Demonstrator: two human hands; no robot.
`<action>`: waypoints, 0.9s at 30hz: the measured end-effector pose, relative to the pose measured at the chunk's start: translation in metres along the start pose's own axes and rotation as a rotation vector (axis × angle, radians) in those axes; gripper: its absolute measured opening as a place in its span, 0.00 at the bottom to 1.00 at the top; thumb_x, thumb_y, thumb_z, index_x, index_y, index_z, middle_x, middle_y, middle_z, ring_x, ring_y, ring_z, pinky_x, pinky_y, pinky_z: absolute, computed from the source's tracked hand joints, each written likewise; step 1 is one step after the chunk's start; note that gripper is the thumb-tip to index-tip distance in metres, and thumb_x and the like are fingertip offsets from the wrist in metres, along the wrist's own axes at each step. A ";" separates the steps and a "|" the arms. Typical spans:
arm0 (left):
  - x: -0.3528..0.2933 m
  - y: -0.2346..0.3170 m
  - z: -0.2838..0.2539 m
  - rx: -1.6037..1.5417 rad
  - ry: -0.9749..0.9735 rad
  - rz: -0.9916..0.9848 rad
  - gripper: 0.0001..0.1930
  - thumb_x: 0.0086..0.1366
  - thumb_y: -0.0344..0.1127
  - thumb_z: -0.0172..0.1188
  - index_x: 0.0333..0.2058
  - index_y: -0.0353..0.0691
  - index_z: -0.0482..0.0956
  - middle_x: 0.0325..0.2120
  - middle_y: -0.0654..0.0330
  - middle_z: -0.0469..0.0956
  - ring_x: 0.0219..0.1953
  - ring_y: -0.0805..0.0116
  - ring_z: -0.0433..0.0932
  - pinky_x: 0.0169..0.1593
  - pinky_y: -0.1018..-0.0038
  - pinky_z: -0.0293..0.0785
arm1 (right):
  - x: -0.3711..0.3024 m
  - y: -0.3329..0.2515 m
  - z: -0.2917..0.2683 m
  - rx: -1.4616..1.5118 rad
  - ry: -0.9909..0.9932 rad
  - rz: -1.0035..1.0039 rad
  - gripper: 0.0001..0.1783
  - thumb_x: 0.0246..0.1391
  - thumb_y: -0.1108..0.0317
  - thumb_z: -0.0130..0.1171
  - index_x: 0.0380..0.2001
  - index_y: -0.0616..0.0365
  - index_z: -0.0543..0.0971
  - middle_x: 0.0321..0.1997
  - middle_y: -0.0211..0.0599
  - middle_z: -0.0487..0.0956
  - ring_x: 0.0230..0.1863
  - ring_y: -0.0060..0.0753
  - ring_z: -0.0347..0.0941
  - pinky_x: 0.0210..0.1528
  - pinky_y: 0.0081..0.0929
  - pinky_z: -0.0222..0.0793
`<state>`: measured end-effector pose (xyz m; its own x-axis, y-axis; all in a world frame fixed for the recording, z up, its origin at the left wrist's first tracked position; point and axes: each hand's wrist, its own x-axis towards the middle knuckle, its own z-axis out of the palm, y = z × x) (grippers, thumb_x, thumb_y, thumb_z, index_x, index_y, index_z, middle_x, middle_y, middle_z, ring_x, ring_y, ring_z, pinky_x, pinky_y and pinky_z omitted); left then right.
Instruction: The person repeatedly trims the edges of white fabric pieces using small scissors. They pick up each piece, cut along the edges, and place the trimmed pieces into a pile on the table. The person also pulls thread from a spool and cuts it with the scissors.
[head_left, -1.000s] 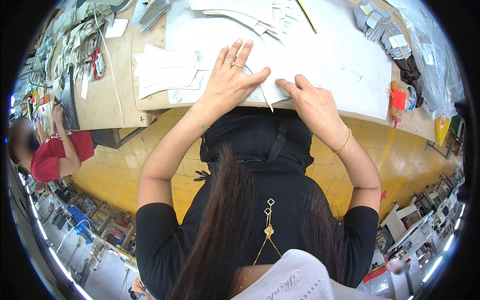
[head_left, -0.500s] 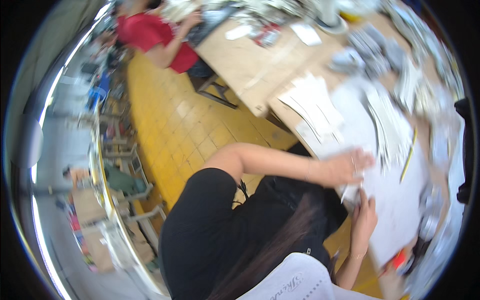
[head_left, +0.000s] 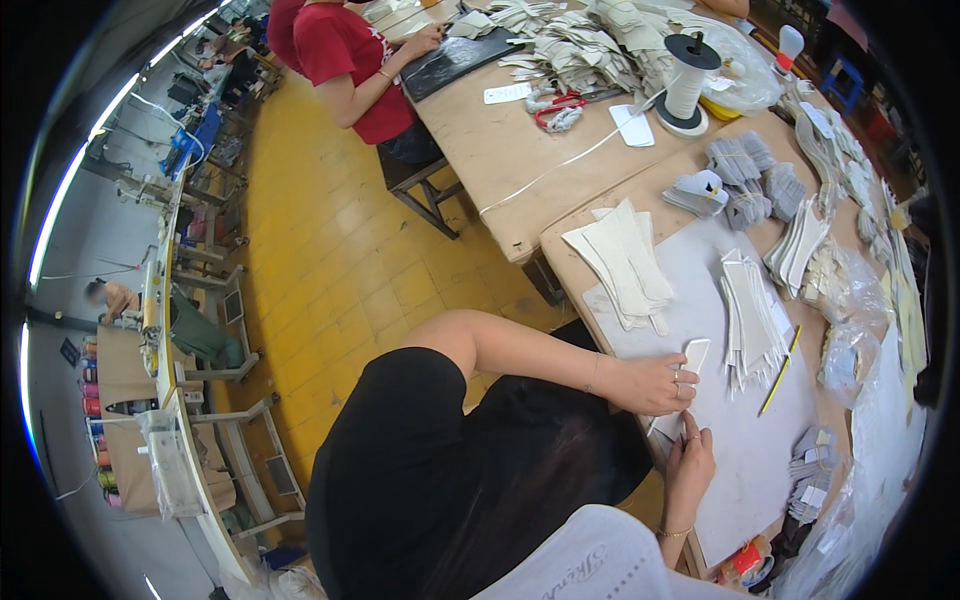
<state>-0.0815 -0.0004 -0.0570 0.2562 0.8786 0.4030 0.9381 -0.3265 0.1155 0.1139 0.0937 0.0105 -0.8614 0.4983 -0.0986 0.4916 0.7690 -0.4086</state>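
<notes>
The left hand (head_left: 655,386) lies over a slim white piece (head_left: 698,352), fingers bent; the palm hides its middle, so I cannot tell whether they grip it. 1 end shows just beyond the hand. The right hand (head_left: 690,465) is just beside the left, its fingers partly bent; whether it holds anything is also hidden.

Nearer the body than the hands, a pale cloth (head_left: 610,555), cut off by the lower edge, bears dark script. Labels on grey bundles (head_left: 812,470) right of the hands are too small to read.

Under the hands, a white sheet (head_left: 740,450) covers part of a tan desk (head_left: 812,370). Beyond them are 2 stacks of white pieces (head_left: 752,315) and a yellow pencil (head_left: 780,370). Far to their left, a person in red (head_left: 350,65) sits above a yellow tiled floor (head_left: 340,250).
</notes>
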 end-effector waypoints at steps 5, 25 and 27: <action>0.002 -0.002 -0.001 -0.037 -0.045 0.003 0.13 0.62 0.41 0.60 0.43 0.42 0.80 0.50 0.58 0.78 0.62 0.59 0.71 0.61 0.55 0.67 | -0.008 0.005 -0.007 0.023 0.026 -0.010 0.21 0.58 0.77 0.59 0.55 0.53 0.82 0.34 0.44 0.73 0.30 0.50 0.76 0.34 0.42 0.72; 0.000 -0.005 -0.010 -0.052 -0.095 -0.053 0.17 0.62 0.39 0.63 0.49 0.46 0.80 0.55 0.59 0.78 0.62 0.59 0.73 0.64 0.51 0.65 | -0.045 0.011 -0.015 0.006 0.116 0.023 0.14 0.60 0.68 0.62 0.49 0.47 0.84 0.29 0.39 0.70 0.26 0.45 0.73 0.28 0.40 0.71; 0.000 -0.006 -0.012 -0.061 -0.096 -0.036 0.17 0.63 0.38 0.64 0.50 0.45 0.79 0.54 0.59 0.78 0.63 0.60 0.72 0.64 0.51 0.65 | -0.047 0.012 -0.013 0.007 0.103 0.018 0.17 0.59 0.69 0.62 0.52 0.46 0.84 0.30 0.37 0.70 0.25 0.42 0.73 0.28 0.38 0.71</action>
<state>-0.0897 -0.0030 -0.0465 0.2462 0.9188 0.3086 0.9320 -0.3118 0.1847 0.1625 0.0848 0.0222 -0.8344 0.5510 -0.0128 0.5061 0.7567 -0.4138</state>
